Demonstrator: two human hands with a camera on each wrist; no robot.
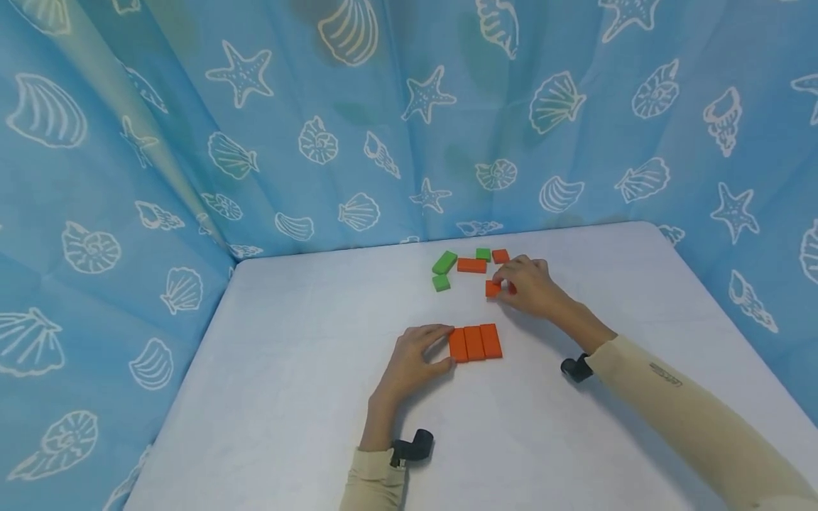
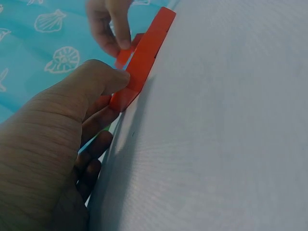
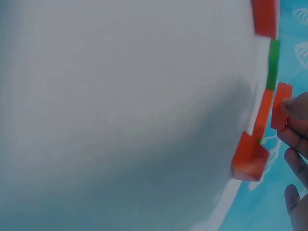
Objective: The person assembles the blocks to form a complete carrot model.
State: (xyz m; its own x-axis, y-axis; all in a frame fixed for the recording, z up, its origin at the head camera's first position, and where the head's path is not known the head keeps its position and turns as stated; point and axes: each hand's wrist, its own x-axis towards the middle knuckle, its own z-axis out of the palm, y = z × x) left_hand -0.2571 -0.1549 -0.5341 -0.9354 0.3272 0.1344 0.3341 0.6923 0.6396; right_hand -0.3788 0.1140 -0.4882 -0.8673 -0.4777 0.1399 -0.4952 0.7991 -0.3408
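Three orange blocks lie side by side in a row on the white table. My left hand is at the row's left end, thumb and index finger at the two ends of the leftmost block. In the left wrist view, the thumb presses against the orange block near its corner. Farther back, my right hand pinches another orange block between thumb and fingers. The right wrist view shows this held block as a long rectangle, partly covered by the thumb.
Behind the row, near the table's back edge, lie a long green block, two small green blocks, a long orange block and a small orange block. A blue shell-patterned curtain hangs behind the white table.
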